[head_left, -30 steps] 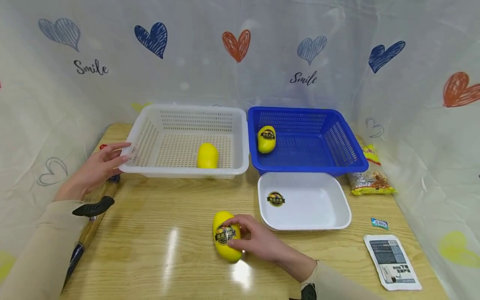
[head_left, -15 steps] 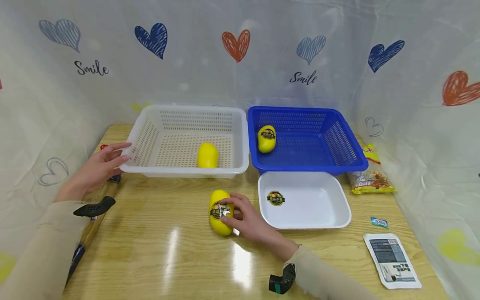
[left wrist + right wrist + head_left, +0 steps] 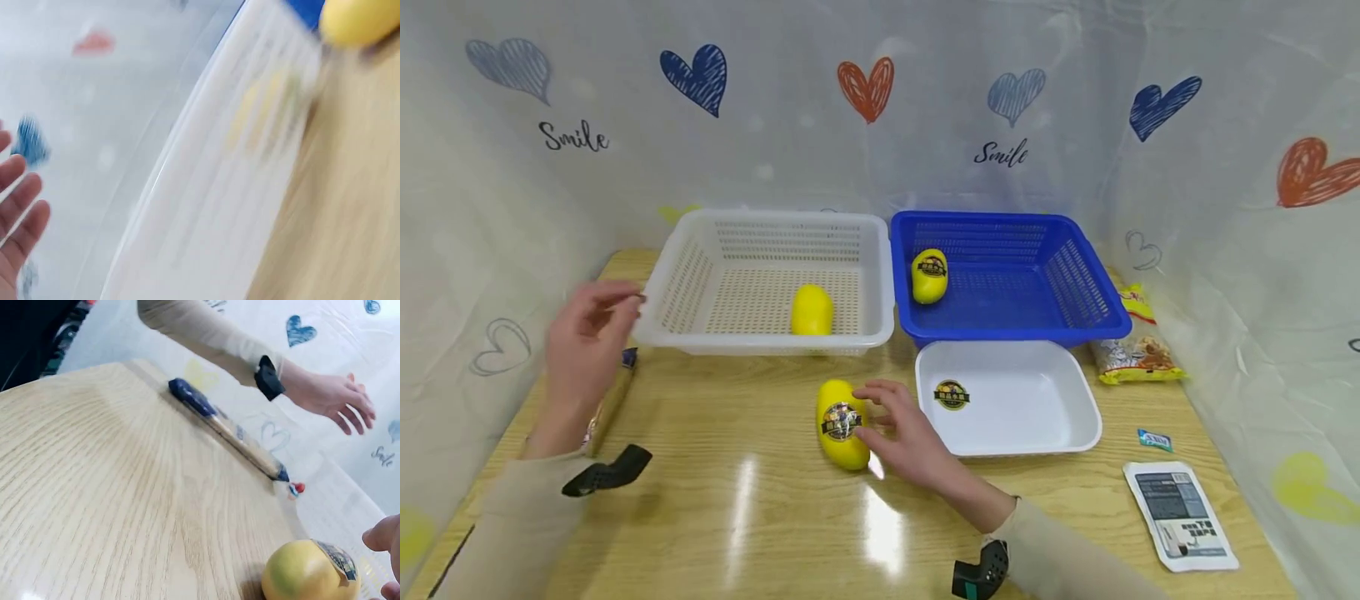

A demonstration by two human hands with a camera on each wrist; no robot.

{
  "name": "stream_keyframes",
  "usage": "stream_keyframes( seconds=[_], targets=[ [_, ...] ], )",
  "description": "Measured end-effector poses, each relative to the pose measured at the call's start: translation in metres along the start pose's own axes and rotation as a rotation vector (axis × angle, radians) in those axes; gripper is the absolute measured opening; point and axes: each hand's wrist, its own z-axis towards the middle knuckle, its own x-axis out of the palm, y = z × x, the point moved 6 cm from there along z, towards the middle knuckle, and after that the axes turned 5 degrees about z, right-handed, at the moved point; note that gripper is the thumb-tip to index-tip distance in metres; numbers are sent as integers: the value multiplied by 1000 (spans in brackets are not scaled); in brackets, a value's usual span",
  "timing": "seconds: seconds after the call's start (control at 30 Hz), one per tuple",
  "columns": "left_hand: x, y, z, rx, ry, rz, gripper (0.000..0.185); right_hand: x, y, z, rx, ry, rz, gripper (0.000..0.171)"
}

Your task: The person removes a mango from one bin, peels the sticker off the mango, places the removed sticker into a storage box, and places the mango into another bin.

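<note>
Our L hand [image 3: 582,354] has lifted off the white basket [image 3: 760,341], fingers loose; R hand [image 3: 906,433], also relaxed, sits beside the mango [image 3: 839,427] on the table [image 3: 700,442] — to grip well, we'd cup opp. sides.

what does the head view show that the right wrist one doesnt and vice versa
Head only: the blue basket, its mango, the white tray, snack bag, small packet and flat pack.

Right wrist only: a red item near the long package's tip, an unclear dark shape and the table mango's greenish patch.

Both: the table mango, left hand, right hand, wooden table, heart-print backdrop, and long package, partly hidden from the head camera.
</note>
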Motion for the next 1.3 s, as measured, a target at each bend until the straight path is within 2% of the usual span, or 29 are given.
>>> stream_keyframes(
  seconds=[0.03,0.07,0.13,0.2,0.27,0.33,0.4,0.57,0.73,0.97,1.07,1.17,1.3],
  targets=[
    [12,-14,-8,76,55,-21,18,0,1,0,-1,-7,3,42],
    [26,-27,-19,123,132,-56,19,0,2,-1,2,-13,5,42],
    [58,-43,-44,159,297,-101,25,2,2,-1,15,-21,-3,42],
    [91,-49,-72,130,443,-144,32,4,1,-2,36,-27,-20,43],
    [119,-48,-99,49,549,-177,41,7,-1,-1,53,-30,-44,44],
    [141,-44,-120,-23,617,-188,52,9,-3,-1,69,-36,-78,45],
    [157,-40,-134,-98,661,-206,61,10,-4,0,85,-44,-102,45],
    [177,-32,-148,-228,688,-282,66,9,-7,4,121,-55,-117,45],
    [184,-33,-150,-269,683,-355,69,9,-7,7,129,-53,-141,44],
    [184,-39,-150,-242,662,-323,71,12,1,11,91,-56,-180,28],
    [184,-41,-150,-226,650,-295,72,12,4,14,48,-75,-187,21],
    [185,-43,-149,-221,633,-285,73,11,6,17,2,-95,-211,20],
    [185,-45,-149,-195,608,-273,73,9,6,19,-11,-93,-258,18]
  ],
)
